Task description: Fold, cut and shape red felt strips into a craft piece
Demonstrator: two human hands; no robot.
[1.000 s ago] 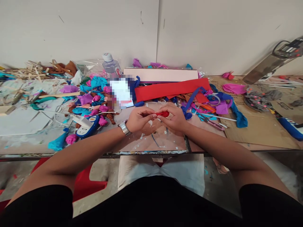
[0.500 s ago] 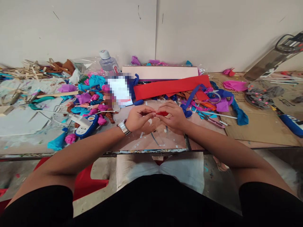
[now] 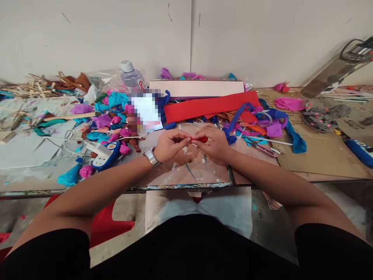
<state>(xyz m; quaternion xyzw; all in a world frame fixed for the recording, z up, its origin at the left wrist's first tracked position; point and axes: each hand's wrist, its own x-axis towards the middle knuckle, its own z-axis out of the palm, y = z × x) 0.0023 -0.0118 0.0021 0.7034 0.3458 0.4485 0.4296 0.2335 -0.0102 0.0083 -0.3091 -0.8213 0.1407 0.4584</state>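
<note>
pinching a small red piece (image 3: 201, 139)

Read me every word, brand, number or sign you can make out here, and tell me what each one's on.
"Gan": red label on the clear bottle; any further letters aren't visible.
Too small to read: printing on the cardboard and markings on the blue power strip.
Blurred out: the phone screen.
</note>
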